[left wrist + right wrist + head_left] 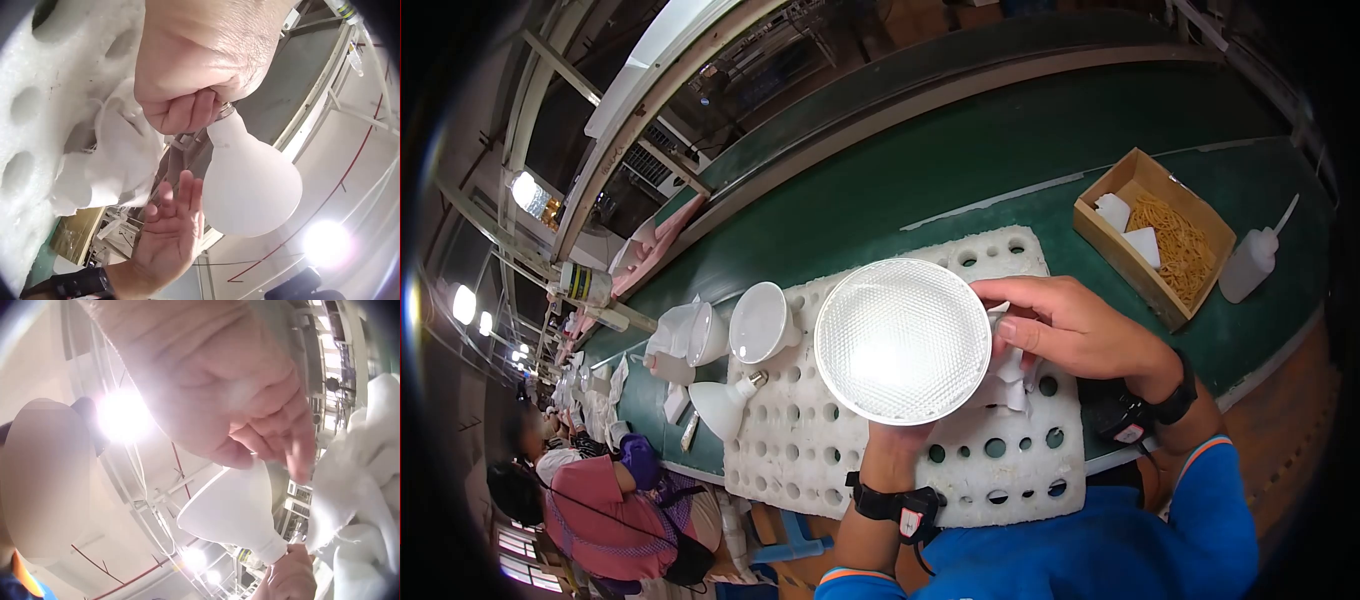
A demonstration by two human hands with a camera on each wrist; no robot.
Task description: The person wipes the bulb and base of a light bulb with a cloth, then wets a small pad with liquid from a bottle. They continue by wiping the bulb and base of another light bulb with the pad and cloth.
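My left hand (pixel 200 69) grips a large white reflector bulb (pixel 903 340) by its metal screw base, with the fingers curled tightly round it. The bulb's textured round lens faces up at the head camera and hides most of that hand. At the bulb's right side is my right hand (pixel 1080 325), its fingers extended near the rim. In the left wrist view the right palm shows with nothing in it. A crumpled white cloth (pixel 1010 385) lies on the perforated white foam board (pixel 1040 480), below the right fingers.
Three more reflector bulbs (pixel 762 322) stand or lie to the left. On the green bench (pixel 1000 140) at right are a wooden box (pixel 1168 283) of thin tan bands and a white squeeze bottle (pixel 1249 265). Another person (pixel 615 520) in pink is at far left.
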